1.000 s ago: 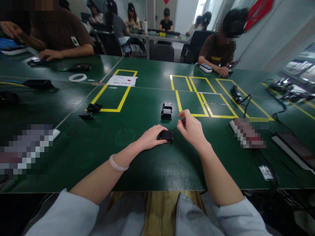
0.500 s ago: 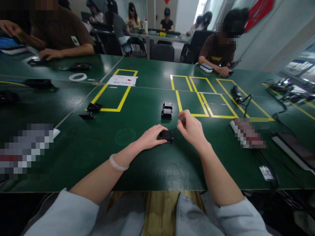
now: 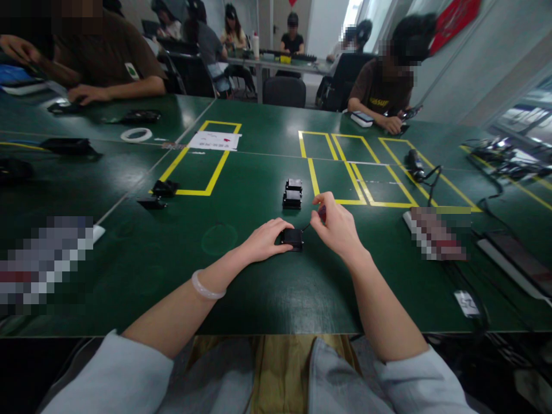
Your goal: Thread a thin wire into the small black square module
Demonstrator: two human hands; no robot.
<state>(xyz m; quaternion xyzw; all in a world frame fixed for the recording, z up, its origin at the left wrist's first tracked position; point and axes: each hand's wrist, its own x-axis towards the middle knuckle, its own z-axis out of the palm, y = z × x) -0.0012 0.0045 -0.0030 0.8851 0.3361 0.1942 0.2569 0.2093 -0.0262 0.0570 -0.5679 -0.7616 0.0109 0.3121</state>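
As left hand (image 3: 264, 241) pins black block (image 3: 294, 239), right hand (image 3: 337, 228) pinches wire (image 3: 306, 226).

The left hand (image 3: 263, 241) lies over the near-left side of the black box (image 3: 294, 238), hiding that side and where the fingers (image 3: 276, 227) press it. The small dark piece (image 3: 321, 213) pinched in the right hand (image 3: 338, 230) is mostly buried between fingertips and too small to identify. On the worktop (image 3: 259, 287), one blurred patch (image 3: 45, 261) at the left edge and another blurred patch (image 3: 435, 233) mask whatever lies there. Print on the white sheet (image 3: 214, 141) is unreadable.
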